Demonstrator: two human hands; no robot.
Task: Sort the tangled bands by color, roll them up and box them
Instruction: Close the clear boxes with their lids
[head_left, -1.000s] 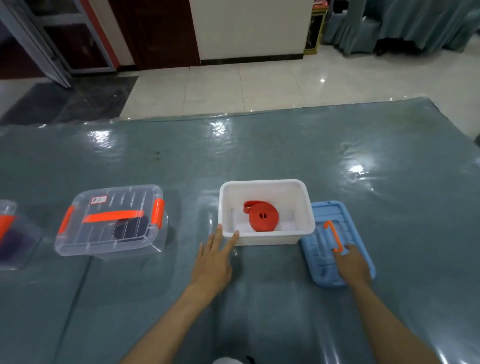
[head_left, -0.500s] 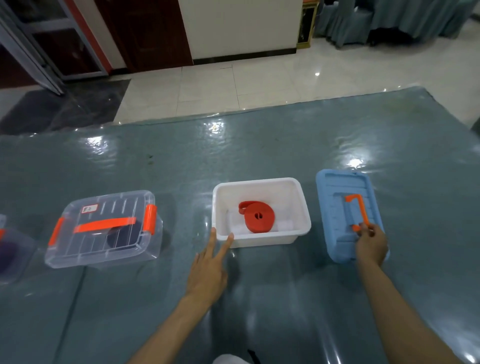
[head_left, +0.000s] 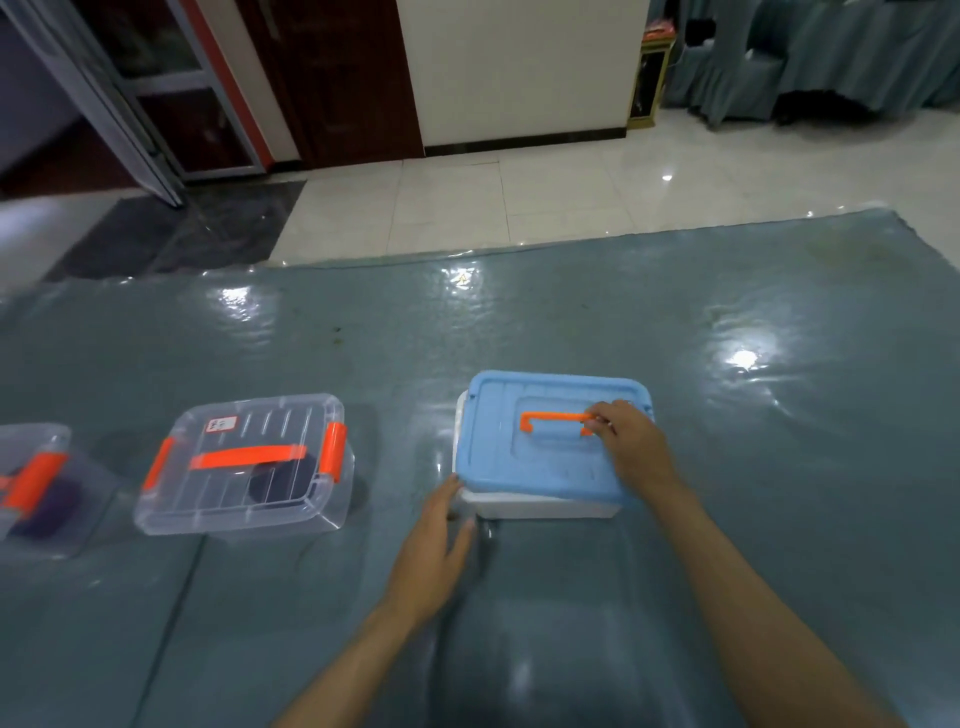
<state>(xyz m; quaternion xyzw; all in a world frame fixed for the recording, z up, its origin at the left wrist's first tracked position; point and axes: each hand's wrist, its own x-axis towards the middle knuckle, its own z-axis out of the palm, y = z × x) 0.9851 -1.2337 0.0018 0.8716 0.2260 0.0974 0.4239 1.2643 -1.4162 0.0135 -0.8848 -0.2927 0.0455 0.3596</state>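
Blue lid (head_left: 540, 457) is sitting on the white box (head_left: 545, 506); the bands inside are hidden. The right hand (head_left: 631, 447) is pinching the orange handle (head_left: 553, 418), the left hand (head_left: 434, 540) is resting flat-fingered against the box corner. Pressing evenly should seat it.

Glossy white tile floor (head_left: 545, 202), dark wooden doors (head_left: 337, 78), white wall (head_left: 519, 62).

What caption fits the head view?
Right hand sets blue lid on white box; left hand steadies it.
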